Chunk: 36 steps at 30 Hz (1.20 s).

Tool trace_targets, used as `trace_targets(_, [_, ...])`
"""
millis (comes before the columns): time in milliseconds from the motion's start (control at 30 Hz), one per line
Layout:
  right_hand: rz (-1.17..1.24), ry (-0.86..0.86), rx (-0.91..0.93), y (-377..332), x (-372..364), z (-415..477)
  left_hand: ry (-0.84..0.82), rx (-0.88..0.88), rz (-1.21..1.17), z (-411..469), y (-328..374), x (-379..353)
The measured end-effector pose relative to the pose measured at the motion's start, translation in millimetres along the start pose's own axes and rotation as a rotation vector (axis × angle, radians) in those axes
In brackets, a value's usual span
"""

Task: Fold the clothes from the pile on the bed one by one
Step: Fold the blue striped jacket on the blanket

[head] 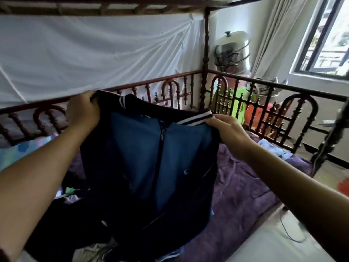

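A navy and blue zip jacket [149, 159] with a white-striped collar hangs in the air in front of me, its front toward me. My left hand [83, 110] grips its top left shoulder. At the top right, by the striped collar, my right hand [226, 127] pinches the fabric. The jacket's hem drops onto the pile of dark clothes [71, 224] at the lower left of the bed. A purple blanket [239, 190] covers the bed under it.
A dark red wooden bed railing [170, 86] runs along the far side and the right. White netting [94, 53] hangs behind it. A patterned pillow [20, 148] lies at left. Steel pots [232, 52] stand past the bedpost, a window [328, 40] at right.
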State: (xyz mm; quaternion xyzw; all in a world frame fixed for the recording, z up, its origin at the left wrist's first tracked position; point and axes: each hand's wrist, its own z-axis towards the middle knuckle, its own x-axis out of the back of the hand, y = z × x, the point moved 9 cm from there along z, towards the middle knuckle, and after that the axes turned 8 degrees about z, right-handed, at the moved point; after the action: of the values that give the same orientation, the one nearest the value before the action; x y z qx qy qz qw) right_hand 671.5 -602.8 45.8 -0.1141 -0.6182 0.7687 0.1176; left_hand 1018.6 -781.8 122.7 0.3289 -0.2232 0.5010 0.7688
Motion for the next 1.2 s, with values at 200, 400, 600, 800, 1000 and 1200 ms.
trace_targets(200, [-0.178, 0.079, -0.090, 87, 86, -12, -0.179, -0.098, 0.151, -38, 68, -88])
trace_targets(400, [-0.656, 0.006, -0.071, 138, 161, 14, -0.322, -0.101, 0.176, -35, 137, -203])
trace_targets(600, [-0.739, 0.135, -0.119, 185, 261, 70, -0.532, -0.096, 0.128, -29, 222, -359])
trace_targets(800, [-0.795, 0.286, -0.262, 235, 357, 118, -0.684, -0.040, 0.003, -31, 313, -470])
trace_targets(1000, [-0.867, 0.322, -0.486, 307, 456, 149, -0.728, -0.061, -0.067, -41, 408, -552])
trace_targets(1200, [-0.924, 0.243, -0.692, 425, 544, 196, -0.815, 0.000, -0.041, -81, 471, -662])
